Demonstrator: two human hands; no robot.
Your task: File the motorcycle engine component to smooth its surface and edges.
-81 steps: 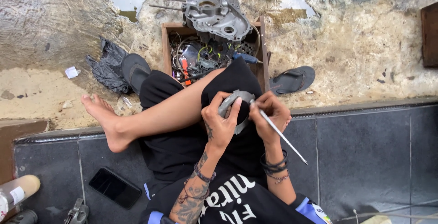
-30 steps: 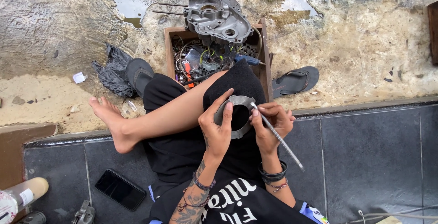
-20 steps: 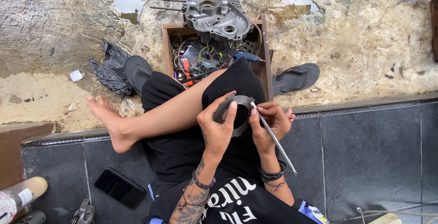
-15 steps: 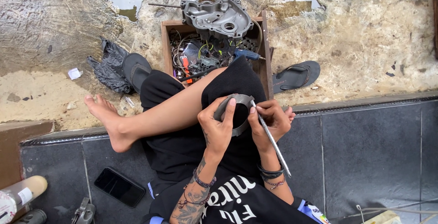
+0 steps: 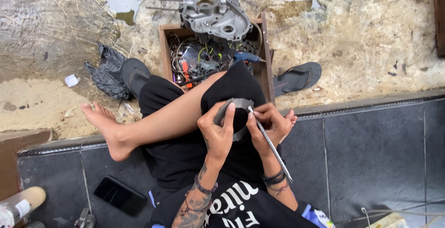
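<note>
Black shirt, black shorts, tattooed forearm, wrist bracelets.

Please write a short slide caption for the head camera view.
Seated person's left hand grips a grey metal ring on the knee; right hand works it with a thin metal rod.

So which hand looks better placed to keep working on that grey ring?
Probably the right hand: it holds the thin metal rod with its tip at the grey ring. The left hand grips the ring.
</note>
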